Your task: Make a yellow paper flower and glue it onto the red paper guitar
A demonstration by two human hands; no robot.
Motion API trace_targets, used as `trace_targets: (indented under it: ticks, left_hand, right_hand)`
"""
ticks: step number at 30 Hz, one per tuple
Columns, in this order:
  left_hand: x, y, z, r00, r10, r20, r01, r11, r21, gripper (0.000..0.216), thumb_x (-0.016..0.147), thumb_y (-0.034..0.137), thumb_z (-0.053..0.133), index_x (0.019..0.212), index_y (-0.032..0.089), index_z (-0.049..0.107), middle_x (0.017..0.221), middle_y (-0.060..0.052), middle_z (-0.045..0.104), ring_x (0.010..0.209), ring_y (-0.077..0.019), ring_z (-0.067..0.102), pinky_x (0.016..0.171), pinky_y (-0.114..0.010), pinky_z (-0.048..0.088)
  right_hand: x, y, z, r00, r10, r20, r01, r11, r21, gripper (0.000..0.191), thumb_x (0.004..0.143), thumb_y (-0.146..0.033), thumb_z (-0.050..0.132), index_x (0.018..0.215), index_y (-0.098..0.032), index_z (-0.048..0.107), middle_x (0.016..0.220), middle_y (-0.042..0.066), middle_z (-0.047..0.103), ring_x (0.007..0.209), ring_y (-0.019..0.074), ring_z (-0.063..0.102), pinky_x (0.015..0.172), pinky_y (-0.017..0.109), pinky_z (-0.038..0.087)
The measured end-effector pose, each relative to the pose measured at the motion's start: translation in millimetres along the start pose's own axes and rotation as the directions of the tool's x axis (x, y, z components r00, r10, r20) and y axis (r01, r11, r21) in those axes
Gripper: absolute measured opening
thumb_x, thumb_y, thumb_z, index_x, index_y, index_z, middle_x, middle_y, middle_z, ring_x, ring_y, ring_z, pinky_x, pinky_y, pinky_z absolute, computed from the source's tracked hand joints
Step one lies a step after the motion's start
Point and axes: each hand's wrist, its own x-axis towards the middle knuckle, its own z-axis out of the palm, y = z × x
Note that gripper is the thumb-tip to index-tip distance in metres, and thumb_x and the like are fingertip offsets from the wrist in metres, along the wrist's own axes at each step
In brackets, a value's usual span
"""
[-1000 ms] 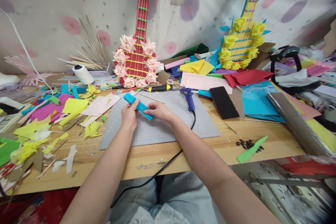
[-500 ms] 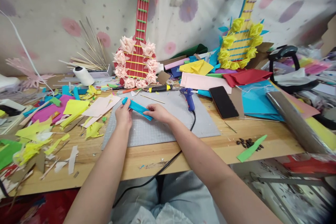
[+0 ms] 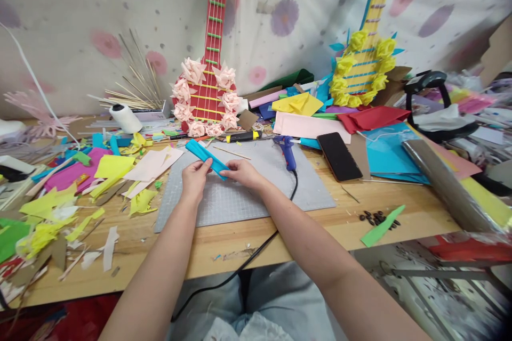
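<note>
A folded strip of blue crepe paper (image 3: 204, 154) is held just above the grey cutting mat (image 3: 248, 192). My left hand (image 3: 194, 179) pinches the strip near its middle, fingers closed on it. My right hand (image 3: 244, 173) grips the strip's right end, fingers closed too. The strip slants up to the left, its far end free.
A blue glue gun (image 3: 287, 150) lies on the mat's far right, its black cord (image 3: 240, 269) running off the table's front edge. A black phone (image 3: 338, 155) lies beside it. Paper scraps (image 3: 80, 186) cover the left side. Two paper guitars (image 3: 208, 90) lean on the wall.
My left hand slid right along the strip, from its left end toward the middle. The right hand stayed in place on the strip's right end.
</note>
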Motion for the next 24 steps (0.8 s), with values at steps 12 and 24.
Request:
trace_targets:
  ticks: [12,24]
  left_hand:
    - [-4,0,2,0.997,-0.013,0.076,0.005,0.994,0.107,0.029,0.054,0.041,0.070,0.058,0.014,0.063,0.054,0.000,0.059,0.055,-0.0108,0.051,0.059,-0.023,0.039]
    - [0,-1,3,1.000,-0.006,0.026,0.003,0.994,0.105,0.028,0.055,0.041,0.069,0.059,0.014,0.063,0.055,0.000,0.058,0.055,-0.0107,0.050,0.060,-0.023,0.038]
  right_hand:
    - [-2,0,-2,1.000,0.031,-0.001,-0.030,0.990,0.139,0.026,0.066,-0.040,0.060,0.064,-0.014,0.054,0.057,-0.003,0.050,0.052,0.0069,0.040,0.050,0.021,0.030]
    - [9,0,2,0.997,0.038,-0.069,-0.033,0.996,0.080,0.028,0.074,-0.039,0.051,0.060,-0.015,0.053,0.053,-0.004,0.046,0.051,0.0070,0.038,0.051,0.020,0.029]
